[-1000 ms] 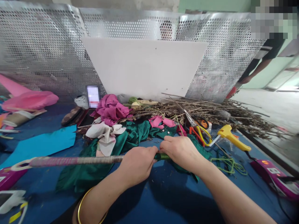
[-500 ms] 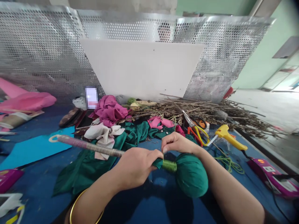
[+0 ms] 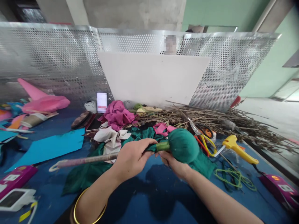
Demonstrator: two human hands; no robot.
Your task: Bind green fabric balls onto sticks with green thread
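The left hand (image 3: 132,157) is clenched around a long wrapped stick (image 3: 86,160), its grip closed just behind the point where the stick meets a round green cloth ball (image 3: 183,145). The stick runs out to the left, low over the blue worktop (image 3: 149,202), and ends in a pale loop near a sheet of light blue paper (image 3: 50,146). A band of green thread (image 3: 163,146) circles the neck between stick and ball. The right hand (image 3: 174,165) sits under the ball, fingers cupped up against its lower side and the neck; how tightly that grip closes cannot be told, since the ball hides the fingertips. A gold bangle (image 3: 90,211) rings the left forearm. The ball is held up just above a spread of green fabric (image 3: 93,171) that lies on the worktop beneath both hands. Behind it lie a crumpled magenta cloth (image 3: 118,113), a cream cloth (image 3: 111,137) and small pink scraps (image 3: 163,127). To the right are scissors with yellow and orange handles (image 3: 203,137), a yellow glue gun (image 3: 239,149) and a loose tangle of green cord (image 3: 234,179). A heap of dry twigs (image 3: 221,119) stretches along the back right, in front of a perforated metal screen (image 3: 53,62) with a white board (image 3: 154,77) leaning on it. A purple device (image 3: 280,189) lies at the right edge.
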